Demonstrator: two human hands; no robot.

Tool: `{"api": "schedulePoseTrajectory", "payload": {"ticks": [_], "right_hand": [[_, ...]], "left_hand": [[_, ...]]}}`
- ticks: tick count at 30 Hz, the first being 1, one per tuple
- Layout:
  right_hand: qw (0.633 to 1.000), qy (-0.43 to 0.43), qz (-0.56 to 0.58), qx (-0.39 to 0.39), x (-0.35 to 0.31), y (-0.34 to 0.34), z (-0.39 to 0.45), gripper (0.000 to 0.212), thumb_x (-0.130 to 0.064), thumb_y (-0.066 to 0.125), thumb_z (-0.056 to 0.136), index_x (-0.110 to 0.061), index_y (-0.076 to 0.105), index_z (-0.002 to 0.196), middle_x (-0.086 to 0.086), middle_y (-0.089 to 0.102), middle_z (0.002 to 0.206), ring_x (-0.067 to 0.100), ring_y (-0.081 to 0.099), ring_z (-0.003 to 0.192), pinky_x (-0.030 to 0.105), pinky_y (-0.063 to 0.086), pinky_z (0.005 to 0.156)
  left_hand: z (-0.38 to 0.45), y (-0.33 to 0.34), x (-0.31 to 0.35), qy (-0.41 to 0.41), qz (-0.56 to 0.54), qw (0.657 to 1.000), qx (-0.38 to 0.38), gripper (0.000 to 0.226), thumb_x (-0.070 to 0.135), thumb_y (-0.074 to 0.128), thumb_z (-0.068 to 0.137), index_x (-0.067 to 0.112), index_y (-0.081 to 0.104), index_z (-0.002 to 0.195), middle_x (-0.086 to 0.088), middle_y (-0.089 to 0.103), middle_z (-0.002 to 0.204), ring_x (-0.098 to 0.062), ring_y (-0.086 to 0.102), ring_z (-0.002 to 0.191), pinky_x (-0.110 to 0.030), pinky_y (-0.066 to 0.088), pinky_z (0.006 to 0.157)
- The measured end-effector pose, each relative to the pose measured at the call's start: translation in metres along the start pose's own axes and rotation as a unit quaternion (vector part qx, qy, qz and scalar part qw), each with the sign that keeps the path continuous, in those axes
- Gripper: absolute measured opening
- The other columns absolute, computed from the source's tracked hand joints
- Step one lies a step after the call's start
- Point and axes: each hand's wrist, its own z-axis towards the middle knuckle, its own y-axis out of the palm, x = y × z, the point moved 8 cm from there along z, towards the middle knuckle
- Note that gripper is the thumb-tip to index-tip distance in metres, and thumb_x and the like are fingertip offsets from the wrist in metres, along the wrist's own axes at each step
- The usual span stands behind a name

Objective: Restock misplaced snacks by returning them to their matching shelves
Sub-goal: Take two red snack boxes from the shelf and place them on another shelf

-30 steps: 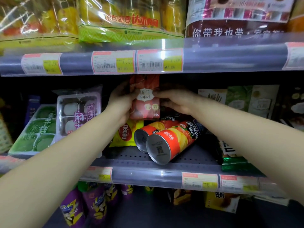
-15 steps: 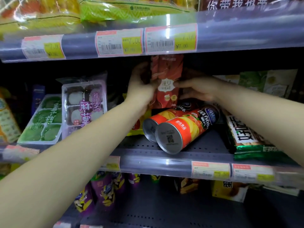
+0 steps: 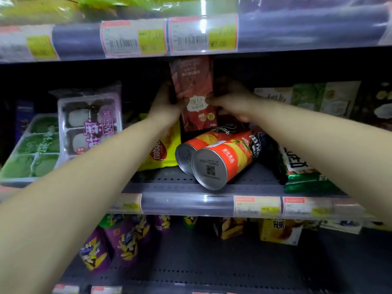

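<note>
Both hands on red snack pouch (image 3: 194, 96), upright at 12 o'clock on middle shelf (image 3: 186, 200). Left hand (image 3: 167, 105) grip wraps its left edge, right hand (image 3: 231, 102) pinches right edge. Two chip cans (image 3: 220, 158) lie at 6 o'clock of pouch.

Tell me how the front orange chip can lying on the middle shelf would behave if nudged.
The front orange chip can lies on its side at the shelf edge, so it would likely roll. It touches the second can, which would probably shift too.
</note>
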Motion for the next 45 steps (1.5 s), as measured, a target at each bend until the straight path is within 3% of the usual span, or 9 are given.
{"api": "schedulePoseTrajectory", "payload": {"ticks": [3, 8, 14, 17, 24, 29, 36, 39, 45], "right_hand": [[1.0, -0.018, 0.02, 0.01, -0.001, -0.002, -0.001, 0.056, -0.002, 0.069, 0.083, -0.012, 0.044, 0.133, 0.005, 0.06, 0.119, 0.025, 0.06, 0.112, 0.04, 0.056, 0.079], [0.999, -0.026, -0.021, -0.005, -0.001, 0.004, 0.0, 0.056, -0.003, 0.067, 0.086, -0.008, 0.042, 0.136, 0.013, 0.058, 0.13, 0.027, 0.058, 0.115, 0.046, 0.055, 0.086], [0.994, -0.035, -0.089, -0.049, -0.006, 0.013, -0.001, 0.042, -0.006, 0.057, 0.093, -0.008, 0.047, 0.134, 0.013, 0.059, 0.131, 0.021, 0.059, 0.112, 0.026, 0.055, 0.074], [0.992, -0.06, -0.114, -0.02, -0.008, 0.012, -0.002, 0.043, -0.009, 0.058, 0.093, -0.01, 0.047, 0.135, 0.012, 0.058, 0.134, 0.021, 0.056, 0.118, 0.033, 0.051, 0.093], [0.994, 0.039, -0.07, -0.074, 0.021, 0.014, -0.007, 0.04, -0.006, 0.055, 0.094, -0.008, 0.048, 0.134, 0.014, 0.057, 0.134, 0.029, 0.056, 0.121, 0.048, 0.051, 0.096], [0.98, 0.002, -0.192, -0.043, 0.021, 0.012, -0.008, 0.047, -0.014, 0.067, 0.088, -0.013, 0.052, 0.133, 0.009, 0.06, 0.131, 0.025, 0.057, 0.12, 0.042, 0.045, 0.104], [0.969, -0.002, -0.241, -0.058, 0.016, 0.01, -0.012, 0.05, -0.016, 0.07, 0.085, -0.012, 0.052, 0.132, 0.008, 0.059, 0.132, 0.023, 0.056, 0.12, 0.032, 0.043, 0.101], [0.959, 0.001, -0.277, -0.065, 0.017, 0.008, -0.011, 0.054, -0.02, 0.07, 0.085, -0.012, 0.05, 0.134, 0.009, 0.058, 0.134, 0.024, 0.055, 0.121, 0.038, 0.042, 0.106], [0.969, 0.027, -0.241, -0.058, 0.019, 0.002, -0.014, 0.058, -0.017, 0.073, 0.083, -0.013, 0.05, 0.136, 0.008, 0.058, 0.135, 0.024, 0.054, 0.123, 0.041, 0.042, 0.107]], "left_hand": [[0.002, -0.002, 0.005, 0.022, 0.033, 0.999, -0.006, 0.055, 0.002, 0.064, 0.087, 0.006, 0.042, 0.137, -0.012, 0.058, 0.134, -0.02, 0.056, 0.12, -0.035, 0.044, 0.105], [0.002, -0.011, 0.0, 0.036, 0.09, 0.995, 0.0, 0.054, 0.009, 0.067, 0.086, 0.006, 0.044, 0.135, -0.012, 0.059, 0.133, -0.025, 0.057, 0.121, -0.041, 0.045, 0.103], [0.006, -0.006, 0.005, 0.043, 0.17, 0.984, -0.029, 0.056, 0.015, 0.066, 0.088, 0.007, 0.045, 0.14, -0.012, 0.056, 0.138, -0.026, 0.053, 0.127, -0.039, 0.043, 0.105], [0.002, -0.007, 0.009, 0.066, 0.197, 0.978, -0.029, 0.056, 0.015, 0.064, 0.09, 0.01, 0.044, 0.142, -0.011, 0.056, 0.139, -0.026, 0.052, 0.127, -0.035, 0.042, 0.105], [0.005, 0.016, 0.008, 0.046, 0.229, 0.962, -0.143, 0.049, 0.012, 0.059, 0.094, 0.013, 0.046, 0.141, -0.009, 0.056, 0.138, -0.024, 0.052, 0.126, -0.024, 0.039, 0.101], [-0.003, 0.018, -0.002, 0.05, 0.249, 0.955, -0.151, 0.05, 0.014, 0.062, 0.092, 0.009, 0.046, 0.139, -0.01, 0.056, 0.138, -0.024, 0.052, 0.127, -0.027, 0.04, 0.104], [-0.005, 0.017, -0.002, 0.055, 0.292, 0.944, -0.146, 0.047, 0.021, 0.064, 0.091, 0.014, 0.051, 0.136, -0.007, 0.059, 0.136, -0.024, 0.054, 0.124, -0.014, 0.033, 0.083], [-0.005, 0.017, -0.004, 0.05, 0.319, 0.934, -0.15, 0.049, 0.026, 0.064, 0.091, 0.015, 0.05, 0.136, -0.007, 0.058, 0.137, -0.025, 0.054, 0.124, -0.019, 0.035, 0.086], [-0.005, 0.022, 0.0, 0.059, 0.305, 0.938, -0.156, 0.049, 0.025, 0.066, 0.089, 0.015, 0.052, 0.134, -0.008, 0.059, 0.135, -0.025, 0.055, 0.124, -0.025, 0.041, 0.095]]}}
